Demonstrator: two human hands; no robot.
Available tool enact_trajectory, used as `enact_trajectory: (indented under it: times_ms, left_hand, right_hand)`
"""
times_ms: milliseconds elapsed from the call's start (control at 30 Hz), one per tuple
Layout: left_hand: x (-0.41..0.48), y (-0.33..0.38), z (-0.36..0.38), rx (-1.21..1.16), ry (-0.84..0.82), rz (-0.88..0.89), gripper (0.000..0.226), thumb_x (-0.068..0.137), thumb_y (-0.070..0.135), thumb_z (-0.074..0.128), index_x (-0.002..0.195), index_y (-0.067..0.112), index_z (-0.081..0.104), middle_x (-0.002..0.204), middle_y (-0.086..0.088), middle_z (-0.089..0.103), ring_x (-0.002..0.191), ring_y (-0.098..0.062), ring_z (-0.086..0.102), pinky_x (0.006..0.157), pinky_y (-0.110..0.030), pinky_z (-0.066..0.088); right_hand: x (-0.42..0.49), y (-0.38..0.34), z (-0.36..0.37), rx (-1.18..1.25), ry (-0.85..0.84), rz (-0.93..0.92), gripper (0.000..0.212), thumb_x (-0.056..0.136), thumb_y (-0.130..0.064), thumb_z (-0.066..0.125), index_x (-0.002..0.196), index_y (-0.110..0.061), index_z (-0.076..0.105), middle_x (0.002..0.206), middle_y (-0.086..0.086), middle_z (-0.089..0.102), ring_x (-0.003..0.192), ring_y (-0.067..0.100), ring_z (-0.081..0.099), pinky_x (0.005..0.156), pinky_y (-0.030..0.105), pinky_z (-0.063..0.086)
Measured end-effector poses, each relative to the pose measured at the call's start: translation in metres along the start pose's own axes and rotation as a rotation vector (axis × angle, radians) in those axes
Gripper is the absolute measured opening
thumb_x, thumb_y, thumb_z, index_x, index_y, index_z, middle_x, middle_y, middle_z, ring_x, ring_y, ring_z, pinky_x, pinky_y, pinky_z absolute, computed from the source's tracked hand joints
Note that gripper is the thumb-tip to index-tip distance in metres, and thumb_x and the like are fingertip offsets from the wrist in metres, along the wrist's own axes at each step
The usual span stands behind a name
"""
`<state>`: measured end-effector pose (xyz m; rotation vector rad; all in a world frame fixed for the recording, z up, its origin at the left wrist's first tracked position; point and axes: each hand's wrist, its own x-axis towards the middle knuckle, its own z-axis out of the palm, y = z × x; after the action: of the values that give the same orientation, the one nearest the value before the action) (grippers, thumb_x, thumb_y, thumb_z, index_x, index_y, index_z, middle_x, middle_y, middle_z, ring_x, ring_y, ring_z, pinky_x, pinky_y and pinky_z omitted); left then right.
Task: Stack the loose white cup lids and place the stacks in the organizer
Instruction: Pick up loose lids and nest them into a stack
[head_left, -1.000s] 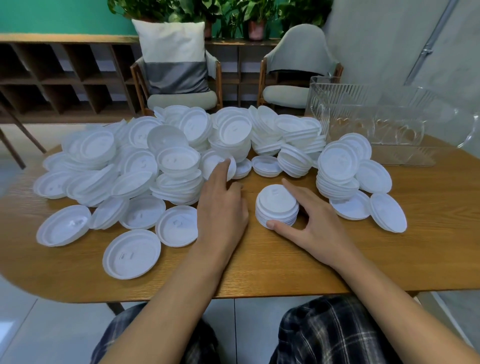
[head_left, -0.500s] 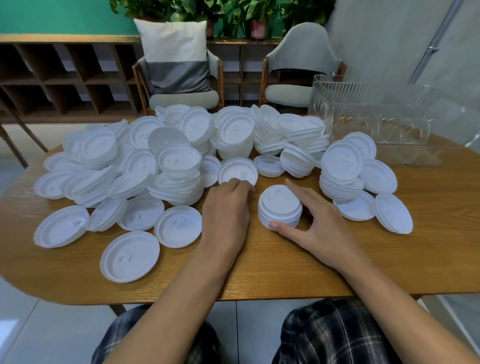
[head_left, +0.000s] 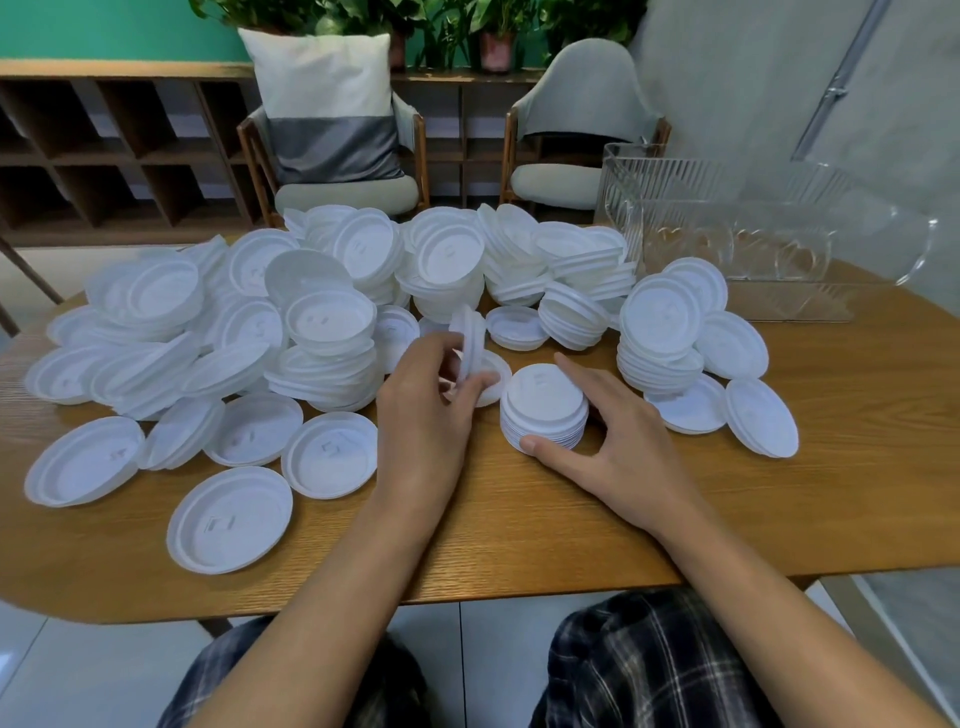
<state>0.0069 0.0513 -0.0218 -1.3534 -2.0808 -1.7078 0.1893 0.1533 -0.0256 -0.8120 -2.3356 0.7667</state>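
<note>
- The left hand (head_left: 431, 400) is at centre frame, thumb and fingers pinching a single white lid (head_left: 469, 335).
- That lid stands nearly on edge above the hand's fingertips, just left of a short stack (head_left: 545, 410). Another lid lies flat below it.
- The right hand (head_left: 623, 457) is right of centre and cups the short stack. Its thumb touches the stack's near lower edge, and its forefinger lies along the far right side. The other fingers curl behind the stack, partly hidden.
- The stack sits on the tabletop (head_left: 519, 519) between the two hands, just right of the left hand's knuckles.
- A large pile of loose lids (head_left: 332, 322) fills the left and upper middle of the frame, beyond and left of the left hand. Some are heaped, and several lie flat and single toward the lower left.
- A taller stack (head_left: 665, 332) stands right of the right hand's forefinger, with a few flat lids beside it.
- The clear ribbed organizer (head_left: 727, 244) stands at upper right on the far side of the tabletop, well apart from both hands.
</note>
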Motion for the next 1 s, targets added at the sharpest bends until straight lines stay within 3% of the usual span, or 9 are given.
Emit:
enact_trajectory:
  times_ms: [133, 200, 300, 467, 600, 667, 800, 900, 1000]
  left_hand:
    - [-0.001, 0.009, -0.001, -0.146, 0.024, -0.053, 0.051, 0.094, 0.016, 0.078, 0.142, 0.019, 0.060, 0.121, 0.005, 0.068, 0.107, -0.006, 0.065, 0.082, -0.012, 0.054]
    - [0.000, 0.009, -0.001, -0.217, 0.010, -0.104, 0.057, 0.096, 0.021, 0.077, 0.148, 0.029, 0.055, 0.124, 0.012, 0.067, 0.112, -0.011, 0.067, 0.088, -0.029, 0.060]
    - [0.002, 0.009, 0.000, -0.348, -0.083, -0.197, 0.050, 0.097, 0.021, 0.074, 0.141, 0.039, 0.061, 0.110, 0.023, 0.068, 0.100, -0.014, 0.072, 0.087, -0.046, 0.063]
    - [-0.002, 0.011, 0.001, -0.240, -0.161, -0.196, 0.039, 0.090, 0.032, 0.081, 0.128, 0.037, 0.071, 0.086, 0.006, 0.069, 0.076, -0.009, 0.064, 0.072, -0.016, 0.050]
    - [-0.006, 0.012, 0.004, -0.162, -0.257, -0.193, 0.035, 0.087, 0.046, 0.080, 0.120, 0.040, 0.073, 0.076, 0.004, 0.064, 0.070, -0.009, 0.058, 0.070, -0.019, 0.048]
    - [-0.007, 0.012, 0.005, -0.122, -0.287, -0.173, 0.033, 0.088, 0.048, 0.079, 0.119, 0.042, 0.073, 0.080, 0.006, 0.063, 0.070, -0.009, 0.056, 0.072, -0.021, 0.047]
    - [-0.006, 0.011, 0.006, -0.053, -0.315, -0.135, 0.039, 0.091, 0.049, 0.073, 0.129, 0.041, 0.072, 0.101, 0.011, 0.060, 0.084, -0.006, 0.059, 0.076, -0.007, 0.041]
    - [-0.007, 0.012, 0.006, -0.052, -0.373, -0.121, 0.058, 0.085, 0.063, 0.069, 0.137, 0.036, 0.068, 0.111, 0.018, 0.057, 0.099, -0.002, 0.058, 0.083, -0.007, 0.041]
    - [-0.008, 0.016, 0.006, -0.028, -0.385, -0.107, 0.069, 0.076, 0.066, 0.081, 0.136, 0.037, 0.065, 0.116, 0.020, 0.057, 0.102, 0.001, 0.056, 0.087, -0.006, 0.040]
  right_hand:
    - [0.000, 0.000, 0.000, -0.004, 0.006, 0.002, 0.093, 0.079, -0.060, 0.082, 0.158, -0.033, 0.041, 0.145, -0.022, 0.052, 0.134, -0.008, 0.045, 0.102, -0.003, 0.026]
    - [0.000, 0.000, 0.000, -0.007, 0.007, -0.002, 0.093, 0.080, -0.060, 0.082, 0.158, -0.032, 0.041, 0.146, -0.022, 0.051, 0.135, -0.007, 0.044, 0.102, -0.003, 0.025]
    - [0.001, -0.001, 0.000, 0.006, 0.013, 0.000, 0.091, 0.080, -0.062, 0.080, 0.157, -0.030, 0.043, 0.147, -0.020, 0.051, 0.135, -0.006, 0.045, 0.102, -0.003, 0.026]
    - [0.001, -0.004, -0.001, 0.056, 0.016, -0.022, 0.091, 0.083, -0.053, 0.082, 0.160, -0.034, 0.037, 0.150, -0.022, 0.050, 0.137, -0.009, 0.044, 0.108, 0.006, 0.032]
    - [-0.001, -0.007, -0.002, 0.109, 0.014, -0.042, 0.092, 0.082, -0.054, 0.082, 0.160, -0.036, 0.036, 0.152, -0.027, 0.046, 0.139, -0.013, 0.040, 0.112, 0.013, 0.036]
    - [-0.001, -0.007, -0.001, 0.122, 0.016, -0.037, 0.094, 0.080, -0.058, 0.081, 0.160, -0.034, 0.038, 0.151, -0.025, 0.048, 0.139, -0.012, 0.041, 0.112, 0.016, 0.038]
    - [-0.001, -0.004, -0.001, 0.100, 0.013, -0.035, 0.094, 0.080, -0.061, 0.080, 0.159, -0.033, 0.039, 0.151, -0.024, 0.049, 0.139, -0.010, 0.042, 0.114, 0.020, 0.039]
    - [-0.001, -0.001, 0.000, 0.087, 0.019, -0.039, 0.091, 0.081, -0.059, 0.081, 0.158, -0.031, 0.041, 0.150, -0.020, 0.051, 0.138, -0.009, 0.044, 0.111, 0.014, 0.037]
    - [0.000, 0.002, 0.001, 0.062, 0.033, -0.046, 0.088, 0.081, -0.047, 0.084, 0.157, -0.026, 0.044, 0.149, -0.014, 0.054, 0.136, -0.007, 0.046, 0.108, 0.006, 0.033]
